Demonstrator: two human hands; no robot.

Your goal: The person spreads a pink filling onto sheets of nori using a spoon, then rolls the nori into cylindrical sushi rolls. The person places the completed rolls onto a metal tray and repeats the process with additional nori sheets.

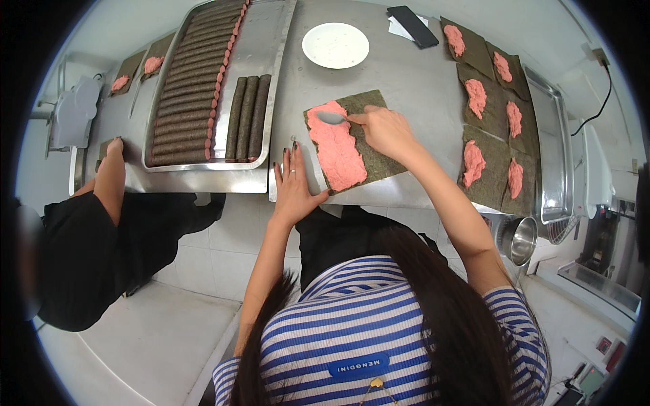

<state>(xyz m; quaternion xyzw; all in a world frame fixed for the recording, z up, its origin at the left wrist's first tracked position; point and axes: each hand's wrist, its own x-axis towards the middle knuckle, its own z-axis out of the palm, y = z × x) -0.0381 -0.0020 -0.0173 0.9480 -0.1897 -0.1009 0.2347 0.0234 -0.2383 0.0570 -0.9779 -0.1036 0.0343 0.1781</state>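
A dark green nori sheet (374, 139) lies on the steel table in front of me, its left part covered by a layer of pink paste (338, 159). My right hand (386, 132) is closed round the handle of a metal spoon (331, 118), whose bowl rests on the paste near its far end. My left hand (292, 186) lies flat beside the sheet's left edge, fingers spread, thumb at the near corner; nothing is in it. Beyond the sheet stands a white bowl (336, 46) with pale contents.
To the left, a metal tray (263, 145) holds many dark nori rolls (189, 101). Several nori sheets with pink lumps (476, 98) lie at the right, by another steel tray (556, 169). A black phone (413, 27) lies at the back. A co-worker's arm (110, 172) reaches in at far left.
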